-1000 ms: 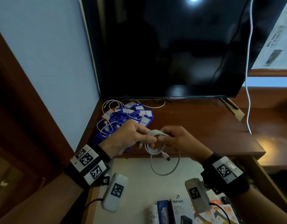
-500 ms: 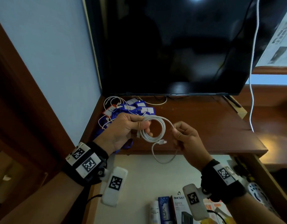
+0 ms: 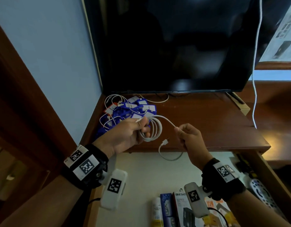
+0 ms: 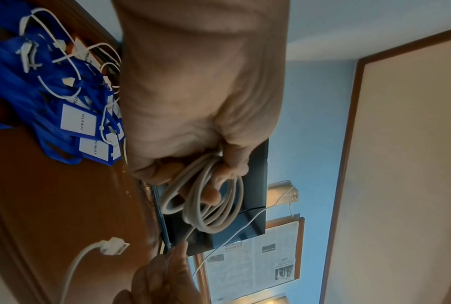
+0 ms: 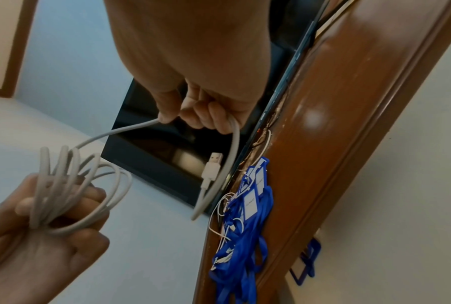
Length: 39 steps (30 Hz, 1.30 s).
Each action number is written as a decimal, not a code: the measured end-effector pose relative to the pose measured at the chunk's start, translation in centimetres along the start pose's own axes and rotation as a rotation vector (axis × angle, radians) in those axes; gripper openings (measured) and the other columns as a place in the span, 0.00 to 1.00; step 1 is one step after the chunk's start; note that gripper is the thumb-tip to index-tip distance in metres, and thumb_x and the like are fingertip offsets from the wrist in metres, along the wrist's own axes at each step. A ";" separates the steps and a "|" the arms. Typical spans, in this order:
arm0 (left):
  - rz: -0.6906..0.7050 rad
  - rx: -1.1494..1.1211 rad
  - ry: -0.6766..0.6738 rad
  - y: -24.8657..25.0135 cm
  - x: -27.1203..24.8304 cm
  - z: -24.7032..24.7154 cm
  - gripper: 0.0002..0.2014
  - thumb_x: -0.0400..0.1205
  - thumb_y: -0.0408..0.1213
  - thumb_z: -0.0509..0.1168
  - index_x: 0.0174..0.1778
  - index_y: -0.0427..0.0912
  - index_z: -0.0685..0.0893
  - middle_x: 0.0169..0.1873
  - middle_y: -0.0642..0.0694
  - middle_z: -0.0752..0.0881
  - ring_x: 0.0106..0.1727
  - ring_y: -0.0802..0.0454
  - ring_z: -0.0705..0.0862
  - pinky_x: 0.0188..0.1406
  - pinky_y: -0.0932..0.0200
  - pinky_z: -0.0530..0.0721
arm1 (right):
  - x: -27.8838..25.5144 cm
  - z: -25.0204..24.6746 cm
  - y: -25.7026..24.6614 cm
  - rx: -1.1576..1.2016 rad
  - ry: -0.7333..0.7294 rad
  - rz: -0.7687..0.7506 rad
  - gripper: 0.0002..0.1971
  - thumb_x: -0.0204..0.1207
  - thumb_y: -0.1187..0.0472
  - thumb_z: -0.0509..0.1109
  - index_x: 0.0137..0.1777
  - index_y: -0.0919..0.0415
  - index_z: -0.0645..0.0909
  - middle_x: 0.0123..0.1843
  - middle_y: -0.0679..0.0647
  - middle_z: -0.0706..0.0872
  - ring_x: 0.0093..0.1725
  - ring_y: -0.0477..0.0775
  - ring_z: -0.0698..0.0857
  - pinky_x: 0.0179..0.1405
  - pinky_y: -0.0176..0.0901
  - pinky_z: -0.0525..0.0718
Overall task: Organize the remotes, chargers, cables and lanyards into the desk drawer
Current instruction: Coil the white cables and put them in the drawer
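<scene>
Both hands work one white cable [image 3: 155, 128] above the counter [image 3: 207, 122]: left hand [image 3: 125, 135] clutches the coil, right hand [image 3: 189, 138] pinches the free run at its 3 o'clock. Open drawer [image 3: 149, 174] waits at 6 o'clock, lanyards [image 3: 125, 110] at 11.

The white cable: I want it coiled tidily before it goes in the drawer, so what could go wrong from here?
The coil sits loosely in the left hand; its uneven loops could spring apart if that grip eases. The right hand pinches only the tail, so the dangling USB plug may swing and snag. The lanyards with thin cables lie just behind and could get caught up.
</scene>
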<state>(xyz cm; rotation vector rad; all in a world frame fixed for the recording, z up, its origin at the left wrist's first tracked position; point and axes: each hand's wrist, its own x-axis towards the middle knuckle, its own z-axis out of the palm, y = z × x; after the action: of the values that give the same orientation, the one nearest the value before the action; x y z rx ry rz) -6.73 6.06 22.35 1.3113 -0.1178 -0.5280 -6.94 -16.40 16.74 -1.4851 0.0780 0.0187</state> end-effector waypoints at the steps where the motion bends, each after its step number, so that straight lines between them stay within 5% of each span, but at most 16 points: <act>1: -0.011 0.007 -0.004 0.1 -0.1 0.1 0.12 0.79 0.48 0.59 0.44 0.42 0.77 0.29 0.50 0.76 0.37 0.54 0.79 0.46 0.56 0.73 | 0.0 -0.1 0.2 0.003 0.001 0.003 0.07 0.82 0.66 0.65 0.41 0.63 0.74 0.25 0.50 0.71 0.22 0.46 0.65 0.17 0.34 0.65; 5: -0.012 0.058 0.022 0.3 -0.3 0.1 0.13 0.87 0.43 0.52 0.41 0.42 0.75 0.28 0.49 0.74 0.35 0.54 0.77 0.46 0.56 0.74 | -0.4 0.1 -0.1 0.007 -0.061 -0.009 0.08 0.81 0.60 0.66 0.44 0.63 0.75 0.27 0.50 0.72 0.25 0.49 0.65 0.20 0.36 0.64; 10: 0.034 0.108 0.005 0.5 -0.5 0.8 0.15 0.88 0.41 0.49 0.38 0.41 0.72 0.27 0.47 0.71 0.34 0.53 0.75 0.46 0.56 0.75 | -1.3 1.7 -2.9 -0.089 -0.307 -0.096 0.23 0.77 0.44 0.66 0.61 0.63 0.79 0.35 0.57 0.78 0.29 0.49 0.73 0.26 0.40 0.71; 13: 0.078 0.112 -0.028 0.8 -0.7 0.9 0.14 0.84 0.44 0.52 0.39 0.39 0.73 0.28 0.47 0.70 0.34 0.52 0.73 0.44 0.56 0.74 | -1.2 2.6 -4.5 -0.194 -0.249 -0.153 0.18 0.78 0.48 0.69 0.64 0.57 0.81 0.38 0.48 0.86 0.32 0.42 0.80 0.31 0.36 0.79; 15: 0.097 0.144 -0.056 0.8 -0.8 0.7 0.14 0.82 0.45 0.54 0.42 0.36 0.74 0.28 0.46 0.69 0.34 0.51 0.71 0.44 0.55 0.74 | -0.9 2.6 -5.5 -0.245 -0.185 -0.204 0.25 0.74 0.49 0.71 0.70 0.56 0.77 0.44 0.44 0.87 0.36 0.37 0.84 0.33 0.30 0.80; 18: 0.086 0.123 -0.098 0.7 -0.9 0.5 0.15 0.82 0.43 0.54 0.48 0.33 0.77 0.27 0.49 0.70 0.32 0.54 0.68 0.40 0.57 0.73 | -0.7 2.8 -6.6 -0.383 -0.243 -0.251 0.34 0.67 0.45 0.71 0.75 0.52 0.73 0.57 0.50 0.84 0.52 0.44 0.86 0.43 0.33 0.83; 20: 0.098 0.101 -0.122 0.8 -1.0 0.8 0.16 0.81 0.42 0.54 0.51 0.33 0.79 0.27 0.49 0.69 0.30 0.56 0.69 0.37 0.60 0.74 | -0.8 3.4 -6.4 -0.364 -0.389 -0.196 0.30 0.69 0.50 0.74 0.71 0.55 0.76 0.58 0.54 0.86 0.54 0.48 0.87 0.48 0.36 0.85; 23: 0.108 0.064 -0.130 1.0 -1.0 1.1 0.17 0.81 0.43 0.54 0.48 0.37 0.85 0.27 0.47 0.67 0.30 0.55 0.70 0.36 0.61 0.77 | -0.9 3.9 -5.6 -0.224 -0.482 -0.080 0.18 0.78 0.57 0.71 0.64 0.64 0.81 0.58 0.65 0.87 0.57 0.65 0.88 0.59 0.57 0.86; 29: 0.079 0.042 -0.056 -0.6 -0.7 0.3 0.18 0.83 0.47 0.55 0.53 0.34 0.80 0.32 0.45 0.76 0.39 0.47 0.76 0.48 0.53 0.80 | -1.4 4.7 -5.4 -0.221 -0.397 -0.063 0.19 0.79 0.52 0.63 0.59 0.68 0.79 0.47 0.67 0.87 0.42 0.64 0.86 0.40 0.53 0.84; 32: 0.039 0.056 -0.036 -0.5 -0.6 0.5 0.22 0.81 0.53 0.54 0.54 0.43 0.86 0.39 0.44 0.83 0.45 0.48 0.80 0.53 0.51 0.78 | -1.4 4.7 -5.1 -0.205 -0.398 -0.049 0.11 0.84 0.58 0.60 0.54 0.65 0.78 0.42 0.57 0.87 0.38 0.54 0.88 0.32 0.39 0.84; 34: 0.018 0.071 -0.039 -0.1 -0.7 0.5 0.22 0.82 0.55 0.51 0.51 0.48 0.87 0.35 0.48 0.85 0.41 0.52 0.81 0.51 0.52 0.75 | -1.4 4.6 -5.0 -0.172 -0.399 -0.028 0.11 0.86 0.60 0.58 0.56 0.68 0.77 0.42 0.54 0.87 0.36 0.48 0.89 0.31 0.33 0.84; 39: 0.028 -0.038 0.014 0.3 -0.7 0.1 0.17 0.83 0.46 0.56 0.50 0.38 0.86 0.35 0.43 0.85 0.39 0.49 0.82 0.49 0.49 0.80 | -1.4 4.7 -5.0 -0.157 -0.397 -0.020 0.15 0.86 0.59 0.56 0.62 0.69 0.76 0.46 0.56 0.87 0.37 0.47 0.89 0.36 0.34 0.86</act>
<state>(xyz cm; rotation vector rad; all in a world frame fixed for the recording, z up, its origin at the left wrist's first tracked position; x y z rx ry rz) -7.26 6.31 22.76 1.2745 -0.1145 -0.4949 -7.83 -12.14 22.19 -1.6131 -0.2646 0.3078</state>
